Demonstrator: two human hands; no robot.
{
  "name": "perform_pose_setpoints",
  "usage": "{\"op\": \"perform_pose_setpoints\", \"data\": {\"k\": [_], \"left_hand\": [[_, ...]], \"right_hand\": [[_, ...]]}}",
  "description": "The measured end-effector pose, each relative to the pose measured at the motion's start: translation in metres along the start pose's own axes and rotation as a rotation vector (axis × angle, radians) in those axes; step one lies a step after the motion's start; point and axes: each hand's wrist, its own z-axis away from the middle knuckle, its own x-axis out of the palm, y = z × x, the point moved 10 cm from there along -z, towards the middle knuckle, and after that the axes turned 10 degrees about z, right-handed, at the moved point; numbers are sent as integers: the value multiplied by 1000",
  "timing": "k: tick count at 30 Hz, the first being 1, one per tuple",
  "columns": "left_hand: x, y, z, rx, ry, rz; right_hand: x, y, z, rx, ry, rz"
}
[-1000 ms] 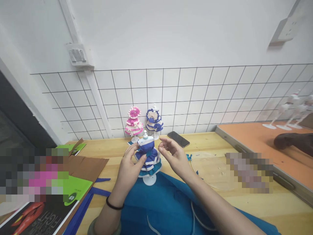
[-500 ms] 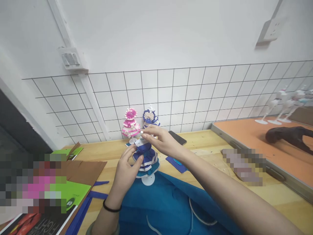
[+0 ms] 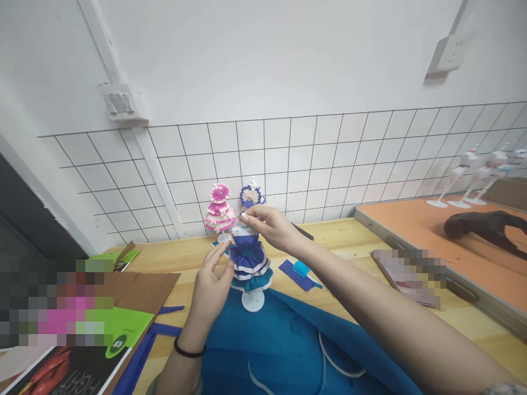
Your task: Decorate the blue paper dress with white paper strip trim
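Observation:
A miniature dress form [image 3: 247, 244] stands in front of me, wearing a tiered dress in dark blue, white and teal; its round white base [image 3: 252, 301] rests on the table beside the teal fabric. Its small white top knob is pinched between the thumb and fingers of my right hand [image 3: 272, 226]. To the left of the dress, my left hand [image 3: 213, 280] has its thumb and fingers apart, with nothing in them, close to the skirt. Behind stand a pink and white dress form [image 3: 220, 211] and another blue and white one [image 3: 250, 195], partly covered by my right hand.
Teal fabric [image 3: 239, 340] spreads across the front of the wooden table. Folded blue cloth pieces [image 3: 300, 273] lie right of the dress. Magazines [image 3: 127, 323] and brown card [image 3: 144, 285] are at left. An orange board [image 3: 411, 219] at right bears several bare white forms [image 3: 465, 170].
My left hand has come away from the dress, its fingers now apart from it. The dress form has turned and straightened upright. My right hand stays at its top knob.

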Motion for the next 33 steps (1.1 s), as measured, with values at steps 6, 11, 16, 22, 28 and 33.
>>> {"op": "perform_pose_setpoints", "data": {"k": [6, 11, 16, 22, 28, 33], "left_hand": [[-3, 0, 0, -23, 20, -26], [-3, -1, 1, -28, 22, -6], [0, 3, 1, -7, 20, -11], [1, 7, 2, 27, 22, -1], [2, 5, 2, 20, 20, -22], [4, 3, 1, 23, 11, -19]], "right_hand": [[2, 11, 1, 33, -6, -28], [2, 10, 4, 33, -15, -59], [2, 3, 7, 9, -27, -84], [3, -1, 8, -22, -18, -112], [7, 1, 10, -27, -19, -122], [11, 0, 10, -27, -28, -104]]}}
